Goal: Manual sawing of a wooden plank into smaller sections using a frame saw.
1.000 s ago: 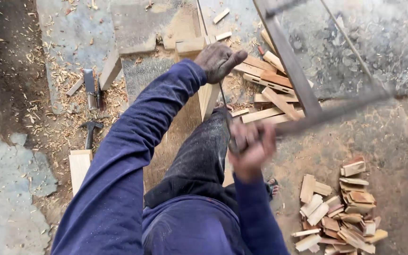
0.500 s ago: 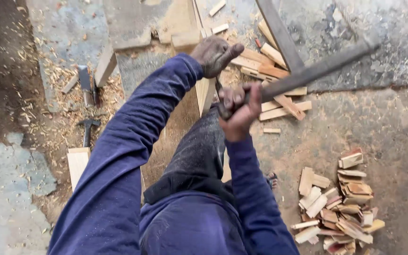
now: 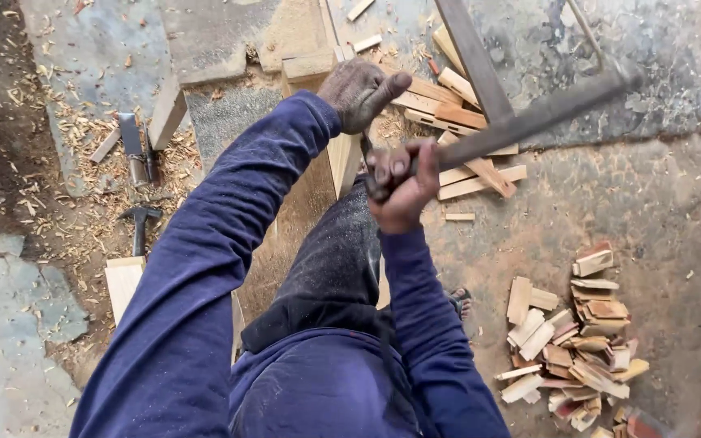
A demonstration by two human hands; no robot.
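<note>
My left hand point(image 3: 359, 91) presses down on the top edge of a pale wooden plank point(image 3: 342, 166) that stands on its edge in front of my knee. Just below it, my right hand point(image 3: 404, 185) is closed around the handle end of a frame saw point(image 3: 529, 122). The saw's dark bar slants up to the right, and a second bar of the frame crosses it near the top. The blade is hidden where it meets the plank. Both arms wear dark blue sleeves.
A hammer point(image 3: 138, 223) and a chisel-like tool point(image 3: 131, 146) lie among wood shavings on the left. Cut wooden strips point(image 3: 464, 122) are scattered past the plank. A pile of small offcuts point(image 3: 578, 341) sits at lower right. A pale wood block point(image 3: 123, 280) lies near my left arm.
My right hand has moved the saw forward and up, from beside my knee to just below my left hand. The left hand stays on the plank.
</note>
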